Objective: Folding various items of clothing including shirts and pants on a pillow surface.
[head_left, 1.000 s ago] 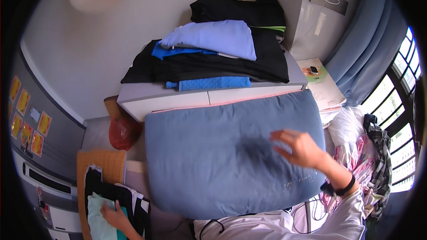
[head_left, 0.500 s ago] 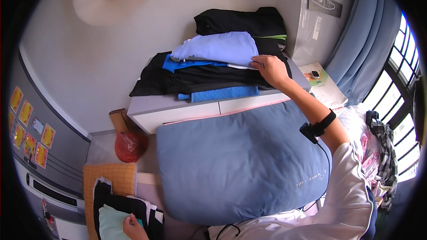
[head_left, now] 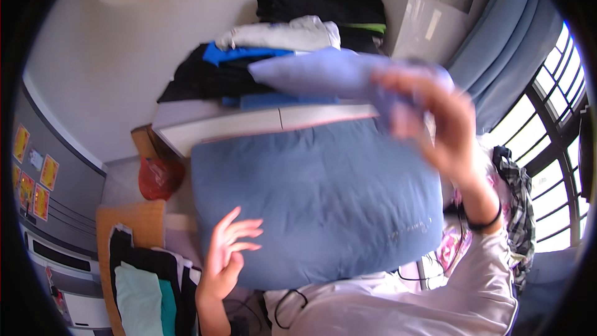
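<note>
A folded lavender garment (head_left: 329,74) hangs in the air in front of the clothes stack, with my right hand (head_left: 438,112) closed on its right end. Both are smeared by motion. My left hand (head_left: 227,252) is raised over the left edge of the blue-grey cushion (head_left: 317,199), its fingers spread and nothing in them. Behind the lavender garment lie a light grey folded garment (head_left: 280,34), a bright blue one (head_left: 239,56) and black clothes (head_left: 193,81) on the white cabinet (head_left: 224,132).
At the lower left, a light green garment (head_left: 138,289) and dark clothes lie on an orange-brown chair (head_left: 146,218). A red bag (head_left: 160,177) sits on the floor by the cabinet. Blue curtains (head_left: 497,43) and a barred window (head_left: 553,162) are at right, near a checked garment (head_left: 519,193).
My right hand has lifted the lavender garment off the stack and drawn it nearer and rightward, uncovering the grey one. My left hand has left the green garment and risen over the cushion.
</note>
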The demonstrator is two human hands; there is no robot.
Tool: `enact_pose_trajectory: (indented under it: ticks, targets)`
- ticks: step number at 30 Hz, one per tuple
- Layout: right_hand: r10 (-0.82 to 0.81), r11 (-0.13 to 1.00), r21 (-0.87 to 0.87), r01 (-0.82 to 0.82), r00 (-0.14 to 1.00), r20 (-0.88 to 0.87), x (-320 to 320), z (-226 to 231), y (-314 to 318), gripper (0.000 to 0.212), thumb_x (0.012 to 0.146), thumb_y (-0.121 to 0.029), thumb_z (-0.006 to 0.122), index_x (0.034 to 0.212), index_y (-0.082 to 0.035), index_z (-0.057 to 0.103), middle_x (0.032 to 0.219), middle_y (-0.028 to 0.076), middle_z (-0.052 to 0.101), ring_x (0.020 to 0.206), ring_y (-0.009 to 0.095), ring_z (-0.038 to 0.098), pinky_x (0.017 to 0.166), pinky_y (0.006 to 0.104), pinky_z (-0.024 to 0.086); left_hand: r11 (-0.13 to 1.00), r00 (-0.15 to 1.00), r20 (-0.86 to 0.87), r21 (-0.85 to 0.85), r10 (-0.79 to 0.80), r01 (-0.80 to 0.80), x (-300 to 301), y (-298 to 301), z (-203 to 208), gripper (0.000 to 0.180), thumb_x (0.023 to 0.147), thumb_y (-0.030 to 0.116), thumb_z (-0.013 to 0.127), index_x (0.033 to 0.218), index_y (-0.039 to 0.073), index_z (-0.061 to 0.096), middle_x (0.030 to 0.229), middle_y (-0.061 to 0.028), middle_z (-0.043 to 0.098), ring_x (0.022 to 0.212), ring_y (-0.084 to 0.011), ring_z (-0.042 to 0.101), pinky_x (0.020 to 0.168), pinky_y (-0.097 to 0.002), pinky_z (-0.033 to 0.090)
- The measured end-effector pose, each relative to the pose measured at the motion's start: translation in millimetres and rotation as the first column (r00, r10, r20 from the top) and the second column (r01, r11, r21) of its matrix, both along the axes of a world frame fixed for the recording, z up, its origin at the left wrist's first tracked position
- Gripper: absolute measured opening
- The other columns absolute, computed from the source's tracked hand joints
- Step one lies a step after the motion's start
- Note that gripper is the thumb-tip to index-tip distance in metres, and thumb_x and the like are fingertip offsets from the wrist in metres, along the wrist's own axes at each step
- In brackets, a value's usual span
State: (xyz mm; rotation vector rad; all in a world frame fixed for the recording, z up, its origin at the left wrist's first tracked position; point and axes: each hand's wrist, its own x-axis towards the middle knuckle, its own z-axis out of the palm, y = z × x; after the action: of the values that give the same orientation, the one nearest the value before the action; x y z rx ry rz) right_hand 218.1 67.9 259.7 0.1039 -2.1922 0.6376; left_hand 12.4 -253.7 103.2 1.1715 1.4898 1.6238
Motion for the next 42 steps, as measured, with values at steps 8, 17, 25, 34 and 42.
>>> enact_pose_trajectory:
  ticks: [8,17,25,34,42]
  targets:
    - [0.17,0.939,-0.339,0.054,0.784,0.597,142.8,-126.8,-32.8,0.043,0.088,-0.013,0.08,0.127,-0.002,0.066,0.134,0.014,0.066,0.125,0.032,0.063,0.101,0.042,0.053,0.973,0.973,-0.178,-0.151,0.145,-0.172,97.3,68.3,-55.3,0.075,0.088,0.01,0.079,0.152,0.009,0.039,0.15,-0.0182,0.044,0.116,-0.0299,0.059,0.096,-0.0467,0.05]
    - [-0.136,0.425,-0.762,0.489,0.867,0.48,108.7,-181.7,-15.9,0.027,0.095,-0.015,0.075,0.114,0.004,0.069,0.088,-0.001,0.07,0.077,0.005,0.062,0.071,0.023,0.051,0.996,0.517,-0.851,-0.06,-0.089,0.073,150.4,95.8,-72.4,0.031,0.078,0.014,0.082,0.106,0.008,0.07,0.106,-0.0076,0.066,0.095,-0.0267,0.063,0.094,-0.0403,0.04]
    - [0.189,0.582,-0.808,-0.088,0.982,0.029,68.8,-123.4,0.6,0.036,0.101,-0.016,0.065,0.134,-0.001,0.058,0.115,0.008,0.067,0.105,0.016,0.063,0.094,0.0323,0.05,0.681,0.433,0.704,-0.097,0.562,-0.726,46.1,26.6,-98.6,0.025,0.1,0.014,0.056,0.122,0.002,0.056,0.115,-0.0067,0.061,0.112,-0.0223,0.06,0.1,-0.0393,0.05]
    - [-0.358,0.821,-0.224,0.525,0.779,0.514,74.8,-195.3,13.1,0.052,0.089,-0.028,0.08,0.13,-0.001,0.061,0.121,0.017,0.063,0.09,0.027,0.067,0.077,0.036,0.056,0.552,0.335,-0.618,0.197,0.712,-0.81,17.7,-4.1,-86.9,0.022,0.101,0.01,0.061,0.121,0.002,0.061,0.11,-0.01,0.063,0.095,-0.0222,0.057,0.084,-0.0342,0.045]
    - [-0.172,0.937,-0.096,0.335,0.685,0.708,22.2,-189.3,64.2,0.034,0.079,-0.028,0.085,0.102,-0.003,0.079,0.093,0.015,0.076,0.086,0.032,0.072,0.082,0.0395,0.057,0.923,0.238,-0.971,-0.118,-0.03,-0.365,-14.7,90.1,-36.2,0.028,0.093,0.026,0.069,0.111,0.005,0.067,0.106,-0.0124,0.069,0.111,-0.0319,0.063,0.115,-0.0561,0.032]
